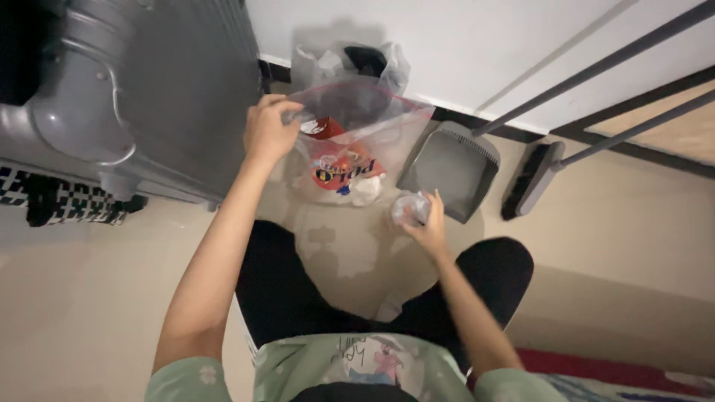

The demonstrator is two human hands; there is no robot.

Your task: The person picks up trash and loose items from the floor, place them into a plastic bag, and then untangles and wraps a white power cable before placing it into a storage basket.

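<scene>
A grey hard-shell suitcase is seen at the far left, at about 10 o'clock from the person, standing on the pale floor. A black-and-white patterned cloth lies at its foot.

The left hand is raised at roughly 11 o'clock, fingers pinched on the rim of a clear plastic bag, which is held open above the floor. Red printed packaging and white scraps are seen inside the bag's lower part. Behind it, at 12 o'clock against the white wall, a second, whitish plastic bag is noted.

The right hand is held at about 1 o'clock, just below and right of the bag, fingers clenched around a crumpled piece of clear plastic; it is near the bag but not touching it.

A grey dustpan rests just right of the bag, its long handle slanting up to 2 o'clock. A dark broom head lies beside it, further right.
</scene>
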